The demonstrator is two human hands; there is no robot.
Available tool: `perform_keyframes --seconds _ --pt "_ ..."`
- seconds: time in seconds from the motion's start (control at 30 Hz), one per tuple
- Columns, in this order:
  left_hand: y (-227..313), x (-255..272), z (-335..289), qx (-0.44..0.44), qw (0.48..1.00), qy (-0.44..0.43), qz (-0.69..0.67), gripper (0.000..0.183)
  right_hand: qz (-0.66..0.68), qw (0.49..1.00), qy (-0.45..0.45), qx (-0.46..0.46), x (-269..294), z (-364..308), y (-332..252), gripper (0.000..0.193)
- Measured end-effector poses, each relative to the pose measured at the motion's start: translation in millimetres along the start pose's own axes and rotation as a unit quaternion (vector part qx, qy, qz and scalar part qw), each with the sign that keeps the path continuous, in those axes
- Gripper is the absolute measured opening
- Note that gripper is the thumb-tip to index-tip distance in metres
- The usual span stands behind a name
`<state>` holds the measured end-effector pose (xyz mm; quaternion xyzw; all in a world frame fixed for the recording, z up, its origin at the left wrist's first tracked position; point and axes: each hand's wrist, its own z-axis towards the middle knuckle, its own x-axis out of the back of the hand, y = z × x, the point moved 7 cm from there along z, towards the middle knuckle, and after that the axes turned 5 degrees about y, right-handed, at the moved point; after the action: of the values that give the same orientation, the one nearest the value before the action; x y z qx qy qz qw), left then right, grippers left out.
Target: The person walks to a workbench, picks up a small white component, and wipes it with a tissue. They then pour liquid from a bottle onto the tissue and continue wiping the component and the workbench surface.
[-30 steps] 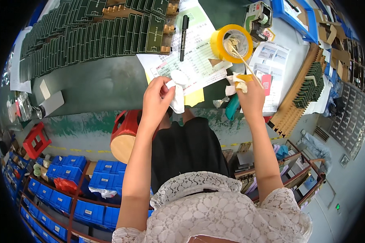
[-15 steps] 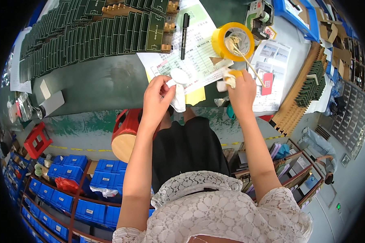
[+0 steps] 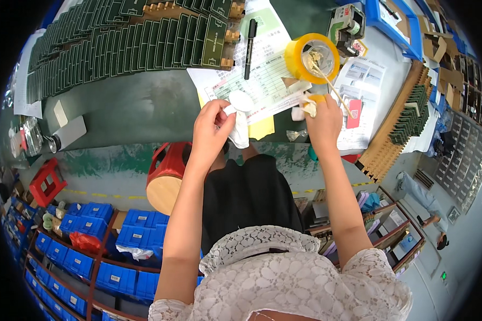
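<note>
Over the table's near edge, my left hand is closed on a flat white round piece. A white cloth hangs from the same fingers. To the right, my right hand is closed round a yellow thing with a crumpled cream wad at its tip; its kind is mostly hidden by the fingers. A small white block lies beside that hand. Just beyond stands a roll of yellow tape, with cream scraps and a thin wooden stick in its core. Printed papers lie under the left hand.
Rows of dark green boards stand in wooden racks at the far left; another slotted rack lies right. A black marker rests on the papers. A red card is right of my right hand. A red stool stands below the table.
The view has shifted slightly, so the table things appear a little further right. Both hands keep their holds; the right has moved slightly, with the cream wad turned a little.
</note>
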<state>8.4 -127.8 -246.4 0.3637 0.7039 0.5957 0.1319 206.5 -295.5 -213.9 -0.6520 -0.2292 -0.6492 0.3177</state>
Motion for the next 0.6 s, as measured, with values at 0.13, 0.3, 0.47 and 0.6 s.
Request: perform_keyframes --seconds 0.13,0.3,0.47,0.6 --pt "-3 2 -2 -0.005 1.000 0.002 -0.004 0.017 0.040 0.999 -0.018 0.002 11 -6 4 0.026" --pt "-5 2 -2 -0.010 1.000 0.000 -0.009 0.018 0.124 0.987 0.006 0.103 12 6 -66 0.028" --pt "-2 1 -1 -0.012 1.000 -0.010 0.006 0.020 0.090 0.993 -0.007 0.080 -9 19 -78 0.026" --pt "-8 2 -3 -0.002 1.000 -0.008 -0.009 0.021 0.032 0.997 0.018 0.067 -3 1 -44 0.023"
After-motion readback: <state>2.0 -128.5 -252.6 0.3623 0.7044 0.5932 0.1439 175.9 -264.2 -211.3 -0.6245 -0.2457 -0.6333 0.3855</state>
